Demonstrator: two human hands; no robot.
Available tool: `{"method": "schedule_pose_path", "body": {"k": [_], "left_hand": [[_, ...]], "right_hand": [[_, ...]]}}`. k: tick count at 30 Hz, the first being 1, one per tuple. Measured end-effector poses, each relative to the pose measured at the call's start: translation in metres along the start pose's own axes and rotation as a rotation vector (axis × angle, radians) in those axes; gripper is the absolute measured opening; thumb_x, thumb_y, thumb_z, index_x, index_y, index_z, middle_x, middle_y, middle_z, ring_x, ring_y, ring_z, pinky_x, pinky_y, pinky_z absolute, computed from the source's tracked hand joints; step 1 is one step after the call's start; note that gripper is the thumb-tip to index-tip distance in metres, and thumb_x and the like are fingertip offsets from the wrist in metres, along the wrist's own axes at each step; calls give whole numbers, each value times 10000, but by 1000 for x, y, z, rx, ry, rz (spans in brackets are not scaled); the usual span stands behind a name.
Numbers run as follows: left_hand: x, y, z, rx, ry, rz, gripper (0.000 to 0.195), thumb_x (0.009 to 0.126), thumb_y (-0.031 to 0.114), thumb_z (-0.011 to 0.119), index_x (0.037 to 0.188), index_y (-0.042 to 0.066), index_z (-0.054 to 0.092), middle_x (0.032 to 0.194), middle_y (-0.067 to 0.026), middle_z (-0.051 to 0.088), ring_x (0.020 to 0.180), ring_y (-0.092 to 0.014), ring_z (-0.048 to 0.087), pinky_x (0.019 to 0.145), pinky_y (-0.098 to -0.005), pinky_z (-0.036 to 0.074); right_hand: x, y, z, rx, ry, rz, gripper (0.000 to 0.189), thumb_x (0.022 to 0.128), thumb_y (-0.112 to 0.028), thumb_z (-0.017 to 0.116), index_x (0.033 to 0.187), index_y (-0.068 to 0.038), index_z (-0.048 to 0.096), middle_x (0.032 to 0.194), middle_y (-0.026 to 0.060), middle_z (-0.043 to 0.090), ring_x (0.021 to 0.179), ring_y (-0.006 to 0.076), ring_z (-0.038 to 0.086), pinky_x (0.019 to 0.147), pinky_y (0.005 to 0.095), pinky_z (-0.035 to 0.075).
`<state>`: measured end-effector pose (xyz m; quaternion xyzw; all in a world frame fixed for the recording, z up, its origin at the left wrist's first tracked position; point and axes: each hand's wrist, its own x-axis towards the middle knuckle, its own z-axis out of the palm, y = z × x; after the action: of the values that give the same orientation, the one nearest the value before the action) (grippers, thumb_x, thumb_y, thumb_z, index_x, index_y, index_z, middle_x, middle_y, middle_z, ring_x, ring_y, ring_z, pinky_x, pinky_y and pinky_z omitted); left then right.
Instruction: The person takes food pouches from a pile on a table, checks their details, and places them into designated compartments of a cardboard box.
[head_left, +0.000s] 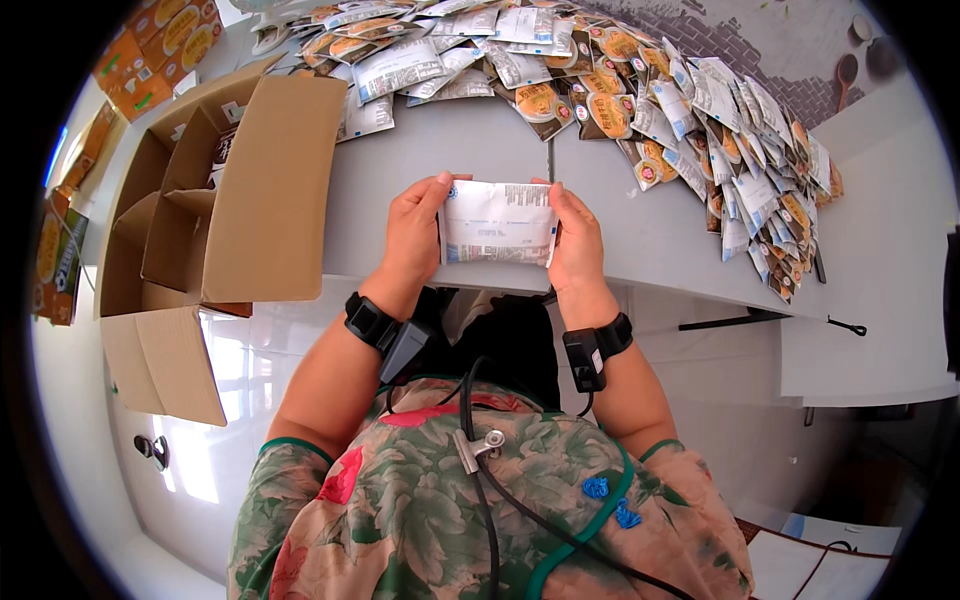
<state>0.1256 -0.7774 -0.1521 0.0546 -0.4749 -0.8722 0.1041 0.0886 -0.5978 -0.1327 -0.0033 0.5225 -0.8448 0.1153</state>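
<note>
Both my hands hold one flat white packet (499, 223) by its short ends, its printed white side up, above the near part of the grey table (442, 150). My left hand (417, 225) grips the left end with the thumb on top. At the right end, my right hand (576, 232) does the same. Whether more packets lie beneath this one cannot be told. Left of my hands stands an open cardboard box (262, 187) with cardboard dividers; some packets (223, 154) show in one of its compartments.
A large heap of brown and white packets (615, 112) curves along the table's far side and down its right. Orange printed boxes (161, 45) stand at the far left. A black strap or cord (847, 326) sticks out at the table's right edge.
</note>
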Motion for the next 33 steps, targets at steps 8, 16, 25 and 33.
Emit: {"method": "schedule_pose_path", "body": {"k": [8,16,25,33], "left_hand": [[6,6,-8,18,-181,-165,308,940,211,537,1119,-37,574,1027,-76,632,901,-156,606,794,-292,503],[-7,14,-9,93,-413,-313,498,866,66,612,1311,31,390,1223,-163,554,1045,-287,609,798,-327,559],[-4,6,-16,-328,-179,-237,431,880,33,581,1279,54,420,1232,-141,542,1058,-242,601,880,-306,538],[-8,-1,-11,-40,-301,-58,477,871,89,607,1309,50,422,1270,-97,523,1182,-240,504,1005,-400,417]], "right_hand": [[8,-19,-6,35,-78,85,364,931,-275,557,1083,51,616,1006,104,650,905,162,622,805,291,504],[29,-57,14,-11,-250,64,368,936,-274,540,1118,39,608,1039,109,646,922,161,629,814,293,508],[6,-3,28,386,-281,42,550,925,-361,535,1322,4,426,1266,125,515,1173,207,492,1006,337,374],[1,15,53,116,-268,-89,458,867,-54,598,1273,-11,392,1207,92,535,1087,152,536,929,307,439]]}}
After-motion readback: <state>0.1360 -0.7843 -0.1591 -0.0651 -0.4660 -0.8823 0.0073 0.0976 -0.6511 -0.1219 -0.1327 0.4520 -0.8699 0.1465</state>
